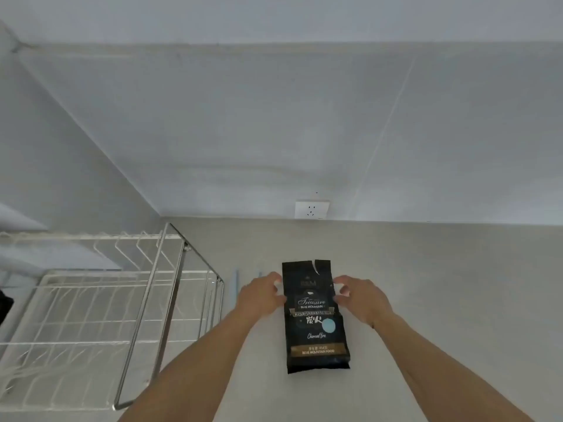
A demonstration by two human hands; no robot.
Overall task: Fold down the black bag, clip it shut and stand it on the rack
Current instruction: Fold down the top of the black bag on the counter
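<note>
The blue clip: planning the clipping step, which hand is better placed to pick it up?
Left, probably. The left hand is between the coffee bag and the blue clip; the right hand sits across the bag.

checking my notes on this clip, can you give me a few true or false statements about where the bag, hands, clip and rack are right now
1. The black bag lies flat on the counter. True.
2. The bag already stands on the rack. False: it is on the counter, right of the rack.
3. The left hand and right hand are at opposite side edges of the bag's upper part. True.
4. The bag's top is folded down and clipped. False: the top is unfolded, with a tear in its edge, and no clip is on it.
5. A pale blue stick, possibly the clip, lies between rack and bag. True.
</note>
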